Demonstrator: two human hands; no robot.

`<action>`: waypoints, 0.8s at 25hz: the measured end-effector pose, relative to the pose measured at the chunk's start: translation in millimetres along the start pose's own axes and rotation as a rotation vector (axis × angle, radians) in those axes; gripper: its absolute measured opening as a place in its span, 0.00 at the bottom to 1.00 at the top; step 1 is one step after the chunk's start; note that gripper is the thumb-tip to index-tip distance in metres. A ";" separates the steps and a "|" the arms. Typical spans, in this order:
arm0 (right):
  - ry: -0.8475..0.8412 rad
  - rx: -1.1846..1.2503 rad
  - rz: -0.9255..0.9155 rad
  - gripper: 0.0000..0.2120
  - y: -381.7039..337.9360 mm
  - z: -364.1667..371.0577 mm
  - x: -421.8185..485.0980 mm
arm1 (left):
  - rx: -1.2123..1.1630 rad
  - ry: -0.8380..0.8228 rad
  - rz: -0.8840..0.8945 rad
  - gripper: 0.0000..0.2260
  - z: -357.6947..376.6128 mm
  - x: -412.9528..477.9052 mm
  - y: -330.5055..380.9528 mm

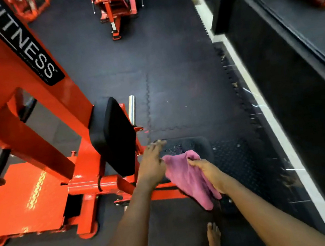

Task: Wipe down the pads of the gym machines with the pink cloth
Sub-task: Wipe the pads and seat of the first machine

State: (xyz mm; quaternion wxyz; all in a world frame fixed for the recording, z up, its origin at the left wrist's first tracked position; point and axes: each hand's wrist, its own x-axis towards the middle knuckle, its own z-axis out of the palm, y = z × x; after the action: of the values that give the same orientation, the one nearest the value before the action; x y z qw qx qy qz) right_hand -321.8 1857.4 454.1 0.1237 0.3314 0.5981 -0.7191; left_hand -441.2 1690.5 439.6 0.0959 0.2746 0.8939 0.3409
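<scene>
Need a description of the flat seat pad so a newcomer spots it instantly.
Find the big orange machine with the FITNESS label, on the left. An upright black pad stands on its right side; the seat pad lies low just right of it. Unlike the upright one, it is flat, speckled with droplets, and the pink cloth hangs over it.

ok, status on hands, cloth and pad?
Left hand open, over seat pad edge. Right hand grips cloth above it. Pad speckled, nothing blocking.

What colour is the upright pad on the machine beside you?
The upright pad is plain black, on an orange-red frame; head view shows it best.
</scene>
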 end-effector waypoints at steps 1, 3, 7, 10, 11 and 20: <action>0.006 0.056 -0.010 0.14 -1.2 -7.3 -3.9 | -0.019 -0.112 0.054 0.32 6.8 -5.2 6.8; 0.019 0.176 -0.001 0.16 -3.6 -20.7 -10.4 | -0.004 -0.274 0.124 0.34 19.6 -9.5 18.9; 0.069 0.225 0.110 0.22 7.0 -52.0 -9.9 | 0.230 -0.361 -0.089 0.17 40.9 -8.2 19.7; 0.208 0.299 0.060 0.19 21.8 -75.8 -3.8 | 0.281 -0.284 -0.244 0.18 62.3 -19.7 11.2; 0.337 0.348 0.063 0.20 22.8 -81.2 0.3 | 0.266 -0.232 -0.272 0.18 68.8 -24.5 8.3; 0.546 -0.675 -0.411 0.20 70.7 -123.1 110.1 | 0.214 0.073 -0.469 0.12 129.8 -36.1 -50.9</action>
State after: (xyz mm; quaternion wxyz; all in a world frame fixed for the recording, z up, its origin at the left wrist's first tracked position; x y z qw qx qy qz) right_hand -323.3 1979.5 322.3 -0.0817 0.3242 0.8620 -0.3809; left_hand -386.3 1711.3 308.1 0.1105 0.0560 0.9670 0.2227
